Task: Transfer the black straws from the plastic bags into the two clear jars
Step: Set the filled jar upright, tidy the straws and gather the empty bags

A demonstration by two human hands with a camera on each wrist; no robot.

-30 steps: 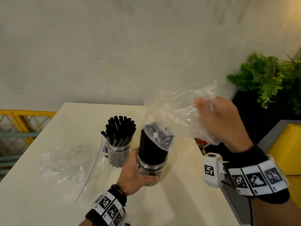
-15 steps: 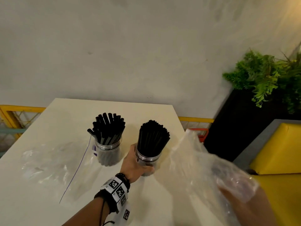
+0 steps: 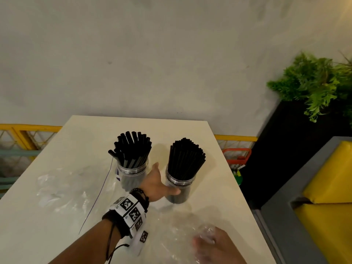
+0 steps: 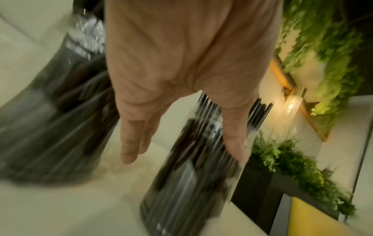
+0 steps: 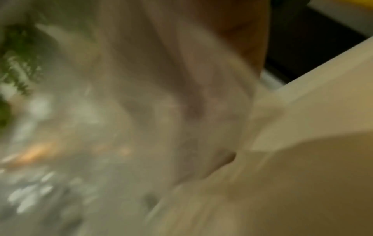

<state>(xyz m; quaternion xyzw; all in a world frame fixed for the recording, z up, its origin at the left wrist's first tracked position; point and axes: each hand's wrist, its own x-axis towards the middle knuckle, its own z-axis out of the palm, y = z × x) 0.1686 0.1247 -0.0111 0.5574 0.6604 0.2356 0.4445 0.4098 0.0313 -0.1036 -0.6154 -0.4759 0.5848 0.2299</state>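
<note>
Both jars are loaded, and you're at the tidy-up end of this one. Your left hand sits between the two clear jars on the table, thumb laid against the near side of the right jar, while the left wrist view shows the fingers straight and spread beside the glass, not wrapped around it; that looks like a steadying touch, or a hand just letting go. The right jar carries a tight, upright bundle of black straws, and the left jar stands just beside your hand with its own straws fanned out loosely. Down at the near edge, your right hand rests on the empty plastic bag, which lies crumpled on the table; the right wrist view is too blurred to show it, so I cannot tell whether those fingers are pinching the film or just lying on it. A second plastic bag lies flat at the far left, and I see no straws in either one. So the transfer itself looks done. What's left, I'd say, is small: lift that left hand away without nudging the right jar, since tall straws make it top-heavy, and leave the bag down clear of both jars.
</note>
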